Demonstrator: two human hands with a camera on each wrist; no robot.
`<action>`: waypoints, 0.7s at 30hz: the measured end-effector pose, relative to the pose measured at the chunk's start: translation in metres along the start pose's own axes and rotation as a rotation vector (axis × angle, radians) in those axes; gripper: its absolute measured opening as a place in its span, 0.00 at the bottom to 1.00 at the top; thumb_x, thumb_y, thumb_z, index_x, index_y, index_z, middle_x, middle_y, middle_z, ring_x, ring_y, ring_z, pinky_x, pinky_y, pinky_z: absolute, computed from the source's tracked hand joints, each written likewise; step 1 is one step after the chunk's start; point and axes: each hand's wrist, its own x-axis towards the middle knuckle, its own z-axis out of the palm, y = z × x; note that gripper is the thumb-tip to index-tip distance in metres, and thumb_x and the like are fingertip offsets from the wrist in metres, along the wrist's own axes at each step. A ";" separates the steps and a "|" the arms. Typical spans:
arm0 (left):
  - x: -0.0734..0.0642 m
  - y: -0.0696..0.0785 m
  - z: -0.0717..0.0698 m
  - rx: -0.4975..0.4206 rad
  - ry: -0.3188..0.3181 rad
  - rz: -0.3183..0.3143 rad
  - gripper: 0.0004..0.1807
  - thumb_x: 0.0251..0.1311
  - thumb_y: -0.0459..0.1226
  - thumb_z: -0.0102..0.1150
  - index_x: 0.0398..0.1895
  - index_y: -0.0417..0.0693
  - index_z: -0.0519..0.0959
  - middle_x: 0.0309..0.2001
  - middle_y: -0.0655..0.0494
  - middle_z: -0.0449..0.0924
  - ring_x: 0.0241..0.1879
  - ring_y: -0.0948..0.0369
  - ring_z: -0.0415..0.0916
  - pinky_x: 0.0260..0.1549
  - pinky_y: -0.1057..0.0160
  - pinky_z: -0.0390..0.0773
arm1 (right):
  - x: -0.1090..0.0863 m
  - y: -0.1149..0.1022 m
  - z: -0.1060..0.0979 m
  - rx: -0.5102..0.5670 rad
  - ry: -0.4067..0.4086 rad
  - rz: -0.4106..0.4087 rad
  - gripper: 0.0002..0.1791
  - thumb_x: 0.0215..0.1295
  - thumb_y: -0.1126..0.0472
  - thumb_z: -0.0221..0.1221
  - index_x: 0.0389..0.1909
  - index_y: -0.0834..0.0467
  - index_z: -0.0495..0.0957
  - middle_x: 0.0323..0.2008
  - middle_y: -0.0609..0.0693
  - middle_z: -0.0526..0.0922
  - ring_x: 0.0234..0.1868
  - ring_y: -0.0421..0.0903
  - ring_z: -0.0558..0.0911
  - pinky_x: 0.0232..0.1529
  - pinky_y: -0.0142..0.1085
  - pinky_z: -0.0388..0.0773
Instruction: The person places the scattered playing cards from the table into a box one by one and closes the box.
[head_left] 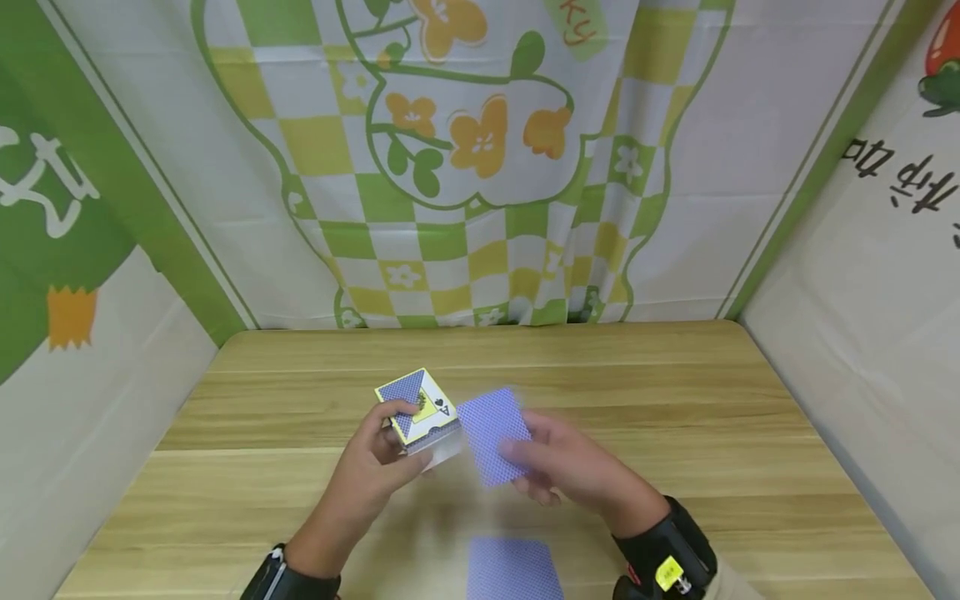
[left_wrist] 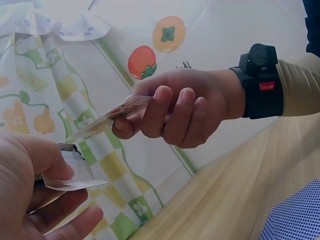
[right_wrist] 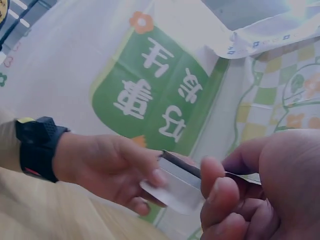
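My left hand (head_left: 375, 458) grips a playing-card box (head_left: 422, 407) with a blue checked pattern, yellow trim and an ace of spades on its face. The box's white end flap (left_wrist: 75, 185) hangs open toward the right, and card edges show inside in the left wrist view. Between thumb and fingers of my right hand (head_left: 562, 462), a blue-backed playing card (head_left: 491, 437) is pinched beside the box's open end. Its printed face is turned down, seen edge-on in the left wrist view. Another blue-backed card (head_left: 513, 571) lies on the table near its front edge.
The wooden table (head_left: 637, 375) has rounded back corners. A green-and-yellow checked cloth (head_left: 480, 250) hangs behind it, and white printed cloth walls (head_left: 862, 333) stand at both sides. Each wrist wears a black strap with a camera (head_left: 667, 554).
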 end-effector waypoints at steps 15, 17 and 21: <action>-0.001 0.000 0.000 -0.008 -0.040 0.039 0.29 0.55 0.19 0.58 0.60 0.40 0.64 0.45 0.49 0.83 0.44 0.57 0.81 0.42 0.62 0.84 | 0.004 0.010 0.022 0.000 -0.226 0.035 0.15 0.77 0.59 0.52 0.54 0.66 0.70 0.27 0.48 0.80 0.19 0.36 0.75 0.19 0.27 0.70; -0.001 0.001 0.001 -0.003 -0.039 0.032 0.29 0.54 0.19 0.57 0.60 0.39 0.64 0.47 0.46 0.82 0.46 0.56 0.81 0.43 0.61 0.83 | 0.004 0.011 0.023 -0.011 -0.226 0.044 0.14 0.77 0.58 0.53 0.53 0.65 0.71 0.27 0.48 0.80 0.19 0.36 0.75 0.18 0.27 0.69; -0.002 0.001 0.002 0.007 -0.051 0.046 0.29 0.54 0.19 0.57 0.60 0.39 0.64 0.48 0.44 0.83 0.47 0.56 0.81 0.45 0.61 0.83 | 0.004 0.011 0.025 -0.028 -0.220 0.058 0.13 0.76 0.58 0.54 0.52 0.64 0.72 0.26 0.47 0.81 0.18 0.36 0.75 0.17 0.28 0.68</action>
